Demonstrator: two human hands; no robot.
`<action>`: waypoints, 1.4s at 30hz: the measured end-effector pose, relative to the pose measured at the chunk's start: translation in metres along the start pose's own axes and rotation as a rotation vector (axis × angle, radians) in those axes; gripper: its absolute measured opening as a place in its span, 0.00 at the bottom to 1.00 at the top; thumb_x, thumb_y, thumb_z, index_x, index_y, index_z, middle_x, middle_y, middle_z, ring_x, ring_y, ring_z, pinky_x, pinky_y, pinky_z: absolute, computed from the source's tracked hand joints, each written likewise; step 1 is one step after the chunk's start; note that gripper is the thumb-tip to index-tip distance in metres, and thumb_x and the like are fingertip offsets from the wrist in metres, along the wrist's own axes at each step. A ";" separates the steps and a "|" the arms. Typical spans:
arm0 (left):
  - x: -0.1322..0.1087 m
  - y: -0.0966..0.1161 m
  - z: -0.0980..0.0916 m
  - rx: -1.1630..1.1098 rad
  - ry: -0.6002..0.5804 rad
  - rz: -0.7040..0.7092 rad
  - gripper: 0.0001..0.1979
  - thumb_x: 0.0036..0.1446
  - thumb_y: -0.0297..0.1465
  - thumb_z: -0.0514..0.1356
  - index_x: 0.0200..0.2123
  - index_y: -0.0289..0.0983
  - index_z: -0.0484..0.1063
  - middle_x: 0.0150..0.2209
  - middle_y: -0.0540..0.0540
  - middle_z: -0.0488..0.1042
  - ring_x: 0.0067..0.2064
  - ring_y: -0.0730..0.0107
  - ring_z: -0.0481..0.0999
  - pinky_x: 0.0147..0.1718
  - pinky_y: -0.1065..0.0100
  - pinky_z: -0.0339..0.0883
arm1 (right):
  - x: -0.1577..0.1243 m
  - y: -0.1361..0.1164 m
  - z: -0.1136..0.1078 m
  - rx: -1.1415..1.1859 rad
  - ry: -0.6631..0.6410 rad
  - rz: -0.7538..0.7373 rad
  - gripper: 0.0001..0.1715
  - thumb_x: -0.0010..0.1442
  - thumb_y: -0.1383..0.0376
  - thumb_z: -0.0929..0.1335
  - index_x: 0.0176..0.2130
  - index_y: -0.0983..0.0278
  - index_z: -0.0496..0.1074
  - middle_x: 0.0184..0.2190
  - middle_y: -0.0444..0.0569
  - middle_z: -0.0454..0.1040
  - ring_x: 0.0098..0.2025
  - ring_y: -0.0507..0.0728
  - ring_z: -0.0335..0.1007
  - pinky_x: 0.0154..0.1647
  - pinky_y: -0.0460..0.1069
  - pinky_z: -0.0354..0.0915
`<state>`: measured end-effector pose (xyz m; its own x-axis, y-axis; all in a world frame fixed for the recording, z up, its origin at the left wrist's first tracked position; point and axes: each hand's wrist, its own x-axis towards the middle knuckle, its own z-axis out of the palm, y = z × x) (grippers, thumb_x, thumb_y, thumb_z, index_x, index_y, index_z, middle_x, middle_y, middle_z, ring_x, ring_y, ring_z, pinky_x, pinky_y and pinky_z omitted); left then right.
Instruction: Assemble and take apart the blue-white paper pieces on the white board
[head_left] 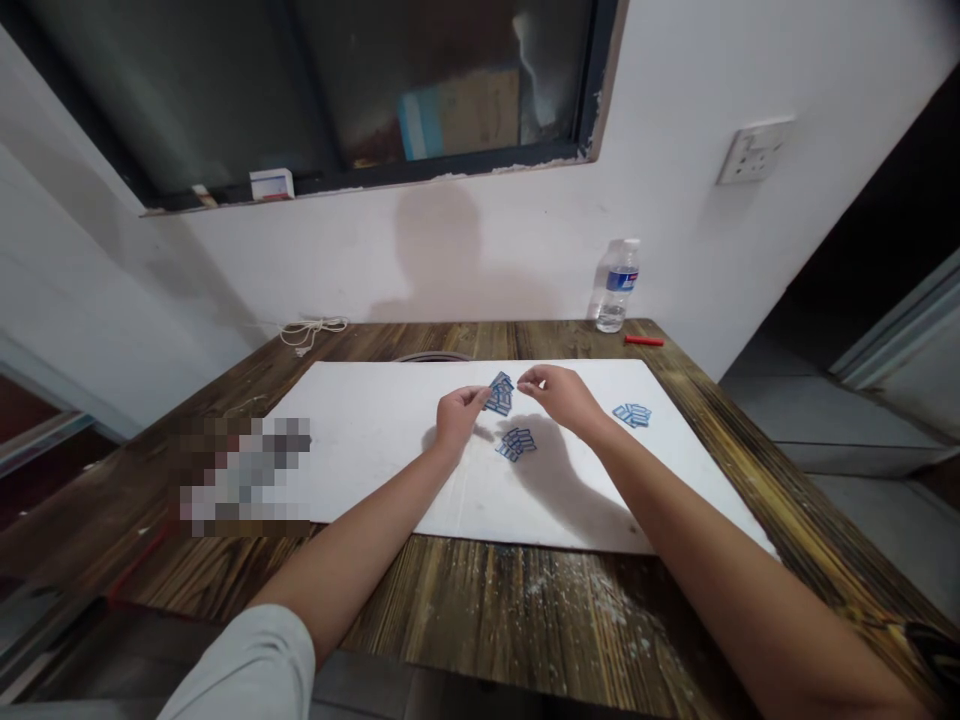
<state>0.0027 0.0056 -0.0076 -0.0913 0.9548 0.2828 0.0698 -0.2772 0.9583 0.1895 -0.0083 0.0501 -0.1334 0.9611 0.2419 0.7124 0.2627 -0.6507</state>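
From here I see the left hand (458,412) pinching a fan of blue-edged cards (500,392) above the white board (375,430), the fan's long axis slanting toward the wall (525,250) and slightly right, while the right hand (553,390) beside it has fingertips nearly together, holding what I cannot tell.

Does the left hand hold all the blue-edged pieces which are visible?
No, the left hand holds some blue-edged pieces, while a nearer cluster and a rightmost cluster lie on the white board.
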 end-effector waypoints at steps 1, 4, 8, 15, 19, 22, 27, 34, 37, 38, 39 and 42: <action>-0.002 0.001 0.001 0.005 -0.045 0.008 0.16 0.46 0.43 0.68 0.30 0.35 0.81 0.27 0.45 0.79 0.32 0.64 0.76 0.35 0.64 0.69 | 0.002 0.002 -0.001 0.089 0.017 0.004 0.11 0.60 0.60 0.67 0.37 0.63 0.78 0.34 0.47 0.78 0.35 0.54 0.70 0.36 0.47 0.60; -0.006 0.004 0.004 0.014 -0.140 0.014 0.15 0.47 0.41 0.68 0.30 0.34 0.81 0.30 0.43 0.80 0.33 0.62 0.77 0.37 0.63 0.69 | 0.005 0.007 -0.005 0.291 -0.073 0.024 0.13 0.56 0.58 0.68 0.32 0.64 0.78 0.29 0.46 0.77 0.32 0.54 0.68 0.34 0.47 0.59; -0.008 0.006 0.004 0.017 -0.208 0.001 0.15 0.48 0.41 0.67 0.31 0.34 0.80 0.31 0.43 0.81 0.34 0.62 0.78 0.38 0.63 0.69 | 0.005 0.011 -0.010 0.450 -0.234 0.106 0.13 0.53 0.57 0.70 0.29 0.64 0.77 0.25 0.45 0.75 0.29 0.52 0.65 0.32 0.48 0.58; -0.011 0.010 0.003 0.007 -0.300 0.032 0.14 0.49 0.41 0.67 0.30 0.34 0.80 0.32 0.42 0.81 0.35 0.62 0.78 0.40 0.64 0.68 | 0.004 0.025 -0.019 0.648 -0.459 0.100 0.15 0.50 0.53 0.73 0.28 0.63 0.76 0.27 0.46 0.74 0.29 0.51 0.64 0.33 0.48 0.58; -0.012 0.012 0.004 -0.053 -0.330 0.021 0.16 0.47 0.42 0.68 0.30 0.34 0.80 0.31 0.43 0.80 0.34 0.63 0.77 0.38 0.64 0.68 | 0.001 0.026 -0.018 0.752 -0.507 0.122 0.16 0.48 0.53 0.74 0.27 0.64 0.75 0.27 0.46 0.73 0.29 0.51 0.62 0.33 0.48 0.59; -0.012 0.014 0.003 -0.101 -0.347 0.014 0.17 0.46 0.43 0.69 0.29 0.34 0.80 0.29 0.43 0.80 0.33 0.64 0.76 0.38 0.64 0.68 | -0.001 0.023 -0.014 0.823 -0.545 0.120 0.16 0.47 0.53 0.74 0.27 0.64 0.75 0.26 0.46 0.72 0.28 0.51 0.62 0.33 0.49 0.59; -0.011 0.012 0.004 -0.107 -0.361 -0.008 0.18 0.46 0.45 0.69 0.30 0.34 0.80 0.30 0.43 0.80 0.33 0.65 0.76 0.38 0.65 0.67 | 0.001 0.011 -0.009 0.737 -0.353 0.075 0.16 0.48 0.53 0.73 0.26 0.64 0.73 0.22 0.43 0.69 0.26 0.50 0.59 0.31 0.48 0.56; -0.010 0.007 0.006 -0.099 -0.351 -0.036 0.19 0.46 0.45 0.69 0.30 0.33 0.79 0.30 0.42 0.80 0.33 0.63 0.77 0.38 0.64 0.68 | -0.001 -0.011 -0.038 0.550 -0.028 -0.046 0.18 0.53 0.52 0.69 0.27 0.65 0.73 0.22 0.44 0.70 0.25 0.51 0.62 0.28 0.48 0.57; -0.006 0.003 0.005 -0.091 -0.220 -0.020 0.18 0.47 0.44 0.68 0.31 0.34 0.79 0.30 0.43 0.80 0.33 0.64 0.76 0.38 0.64 0.68 | -0.005 -0.010 -0.049 0.353 -0.165 -0.045 0.16 0.53 0.53 0.70 0.27 0.64 0.76 0.21 0.46 0.72 0.25 0.52 0.64 0.27 0.48 0.57; -0.003 0.001 0.003 -0.081 -0.155 -0.010 0.18 0.47 0.44 0.68 0.31 0.34 0.79 0.30 0.44 0.79 0.33 0.65 0.76 0.37 0.65 0.68 | -0.005 -0.008 -0.050 0.305 -0.221 -0.042 0.16 0.53 0.53 0.70 0.26 0.63 0.76 0.21 0.47 0.73 0.25 0.52 0.65 0.26 0.48 0.58; -0.001 -0.001 0.002 -0.067 -0.085 -0.005 0.18 0.46 0.44 0.68 0.31 0.34 0.79 0.30 0.44 0.79 0.33 0.66 0.76 0.37 0.65 0.68 | -0.005 -0.006 -0.049 0.261 -0.278 -0.043 0.15 0.53 0.53 0.70 0.26 0.62 0.77 0.21 0.47 0.73 0.25 0.52 0.65 0.26 0.48 0.58; 0.006 -0.009 -0.004 -0.050 0.054 -0.037 0.18 0.48 0.45 0.66 0.33 0.35 0.79 0.29 0.45 0.79 0.32 0.67 0.74 0.33 0.68 0.67 | -0.004 0.003 -0.037 0.092 -0.429 -0.085 0.11 0.52 0.57 0.71 0.25 0.61 0.77 0.22 0.46 0.75 0.24 0.53 0.67 0.25 0.47 0.58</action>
<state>-0.0022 0.0136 -0.0140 -0.1459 0.9578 0.2478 0.0158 -0.2482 0.9686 0.2176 -0.0146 0.0743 -0.4766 0.8790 -0.0109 0.6250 0.3301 -0.7074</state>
